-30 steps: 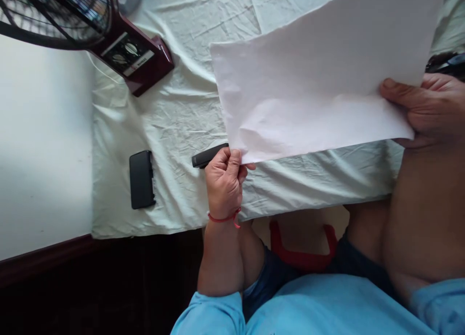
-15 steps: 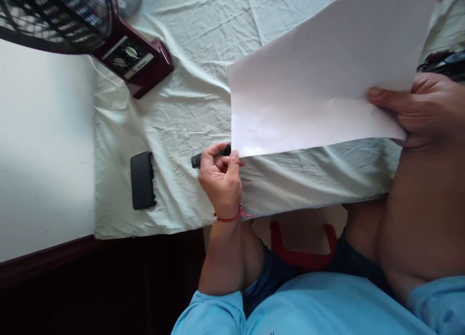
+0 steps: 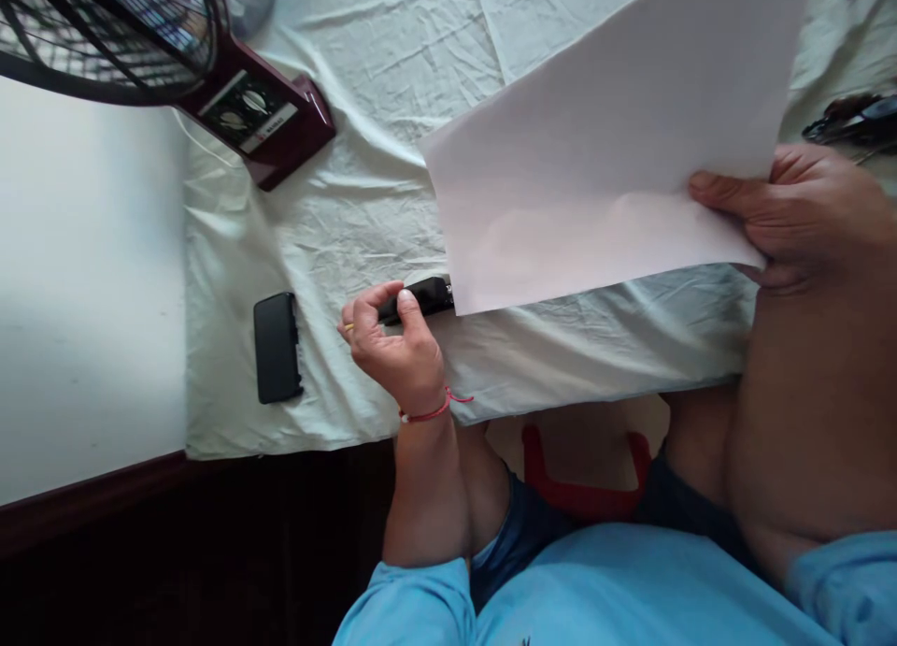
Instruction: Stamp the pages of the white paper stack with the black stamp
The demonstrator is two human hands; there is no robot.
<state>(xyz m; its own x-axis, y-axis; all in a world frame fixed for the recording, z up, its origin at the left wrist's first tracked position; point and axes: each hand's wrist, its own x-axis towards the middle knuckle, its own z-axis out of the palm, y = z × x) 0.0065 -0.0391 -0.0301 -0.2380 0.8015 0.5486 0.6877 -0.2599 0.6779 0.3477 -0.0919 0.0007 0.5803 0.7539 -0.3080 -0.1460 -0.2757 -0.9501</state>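
Note:
My right hand (image 3: 799,216) pinches the right side of white paper (image 3: 595,169), thumb on top and the other fingers underneath. The paper is held tilted above the cloth, and its lower edge bows slightly. My left hand (image 3: 396,337), with a red string bracelet (image 3: 426,414) at the wrist, is closed around a black stapler (image 3: 427,295). The thumb lies on the stapler's upper side. Its metal end points right and meets the lower left corner of the paper; whether the paper sits between its jaws cannot be made out.
A black phone (image 3: 276,349) lies on the pale green cloth (image 3: 350,384) at the left. A dark red fan (image 3: 280,127) stands at the upper left near the white wall (image 3: 84,281). Dark, partly cut-off objects (image 3: 851,122) lie at the right edge. A red stool (image 3: 589,501) shows below.
My left hand has let go of the paper's corner and shifted left, now gripping the stapler, which shows more fully. My right hand and the paper have moved slightly left.

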